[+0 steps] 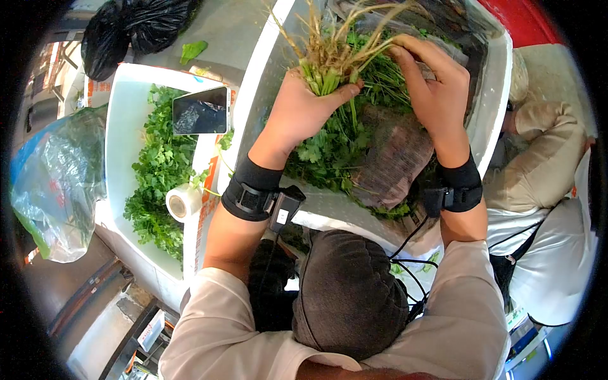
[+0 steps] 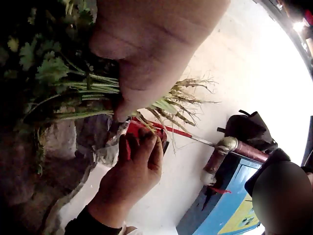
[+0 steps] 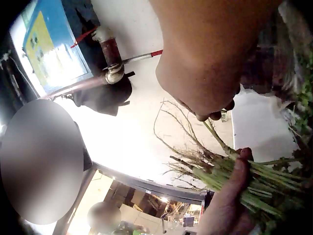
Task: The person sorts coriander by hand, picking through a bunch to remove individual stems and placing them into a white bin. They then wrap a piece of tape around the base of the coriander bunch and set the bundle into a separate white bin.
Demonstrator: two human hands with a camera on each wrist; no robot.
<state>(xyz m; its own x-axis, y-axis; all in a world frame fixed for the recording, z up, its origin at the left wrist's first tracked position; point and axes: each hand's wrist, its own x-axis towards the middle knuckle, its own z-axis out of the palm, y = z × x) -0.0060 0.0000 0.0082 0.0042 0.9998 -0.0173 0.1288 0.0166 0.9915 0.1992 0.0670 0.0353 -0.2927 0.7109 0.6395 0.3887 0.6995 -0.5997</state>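
My left hand (image 1: 297, 111) grips a bunch of coriander (image 1: 328, 77) by its stems, thumb across them. The pale, stringy roots point away from me, and the leafy ends hang below the hand over a white foam box (image 1: 266, 54). At the right of the bunch, my right hand (image 1: 437, 92) pinches a single coriander stem near its root end; in the right wrist view that stem (image 3: 215, 134) runs from the fingertips back to the bunch. More coriander (image 1: 329, 152) and a wad of damp, printed paper (image 1: 396, 155) lie in the box.
On the left, a second foam box (image 1: 117, 158) holds leafy coriander (image 1: 158, 171). A phone (image 1: 201, 111) and a tape roll (image 1: 183, 202) rest at its right rim. A clear plastic bag (image 1: 60, 183) sits beside it, black bags (image 1: 136, 31) behind. Another person (image 1: 544, 158) is at the right.
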